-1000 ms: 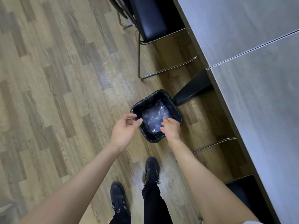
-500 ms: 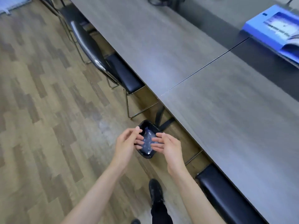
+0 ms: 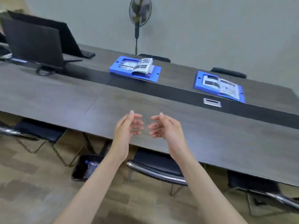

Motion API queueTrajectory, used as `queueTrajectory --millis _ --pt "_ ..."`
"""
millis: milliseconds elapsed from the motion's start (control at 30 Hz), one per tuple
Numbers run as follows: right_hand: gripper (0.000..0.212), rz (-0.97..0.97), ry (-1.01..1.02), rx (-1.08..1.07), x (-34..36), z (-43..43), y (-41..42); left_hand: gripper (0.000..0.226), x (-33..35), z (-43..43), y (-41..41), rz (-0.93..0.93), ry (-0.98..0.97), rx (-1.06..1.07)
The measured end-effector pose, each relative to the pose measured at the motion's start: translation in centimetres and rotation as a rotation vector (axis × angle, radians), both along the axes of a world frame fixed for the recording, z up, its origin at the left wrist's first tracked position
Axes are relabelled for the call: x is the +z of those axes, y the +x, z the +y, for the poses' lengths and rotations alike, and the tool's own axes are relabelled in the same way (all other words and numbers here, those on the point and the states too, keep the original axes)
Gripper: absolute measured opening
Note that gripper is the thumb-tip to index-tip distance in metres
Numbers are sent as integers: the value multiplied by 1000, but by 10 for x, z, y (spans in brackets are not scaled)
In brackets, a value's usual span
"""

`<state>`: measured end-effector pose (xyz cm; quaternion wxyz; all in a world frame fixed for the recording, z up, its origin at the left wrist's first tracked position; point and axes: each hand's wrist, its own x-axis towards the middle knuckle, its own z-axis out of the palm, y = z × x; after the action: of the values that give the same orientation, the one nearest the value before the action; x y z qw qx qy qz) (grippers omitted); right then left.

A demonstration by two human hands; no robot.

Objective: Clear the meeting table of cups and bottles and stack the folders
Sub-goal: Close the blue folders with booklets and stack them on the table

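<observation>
Two blue folders lie open on the far side of the long grey meeting table (image 3: 226,139), each with a printed booklet on it: one folder (image 3: 127,68) at the middle, the other folder (image 3: 218,85) to the right. My left hand (image 3: 127,126) and my right hand (image 3: 165,126) are raised over the table's near edge, palms facing each other, fingers relaxed, holding nothing. On the floor below stands a black-lined bin (image 3: 82,168) with clear plastic bottles (image 3: 92,165) inside, partly hidden by my left forearm.
Two black laptops (image 3: 34,41) with a coiled cable stand at the table's left end. Black chairs (image 3: 158,168) are tucked under the near edge, others behind the far side. A standing fan (image 3: 140,12) is at the wall. A metal cable port (image 3: 212,102) sits in the table's dark centre strip.
My view has risen from the bin on the floor to the tabletop. Both hands have lifted away from the bin and now hover empty above the table's near edge.
</observation>
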<state>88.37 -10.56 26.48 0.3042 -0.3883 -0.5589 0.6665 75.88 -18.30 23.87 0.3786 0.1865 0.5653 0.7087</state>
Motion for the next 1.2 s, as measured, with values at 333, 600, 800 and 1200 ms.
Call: queueTrajectory --millis 333,600,800,1200 --pt "40 -8 91 -490 52 40 304 34 54 118 280 68 127 -521" --pt "47 -80 148 -723 81 67 573 38 83 178 531 41 202 -754" --pt "56 -66 144 -893 110 86 736 35 88 236 686 5 161 -954" --pt "63 -139 195 -1195 110 205 979 35 85 416 960 -28 238 -1239"
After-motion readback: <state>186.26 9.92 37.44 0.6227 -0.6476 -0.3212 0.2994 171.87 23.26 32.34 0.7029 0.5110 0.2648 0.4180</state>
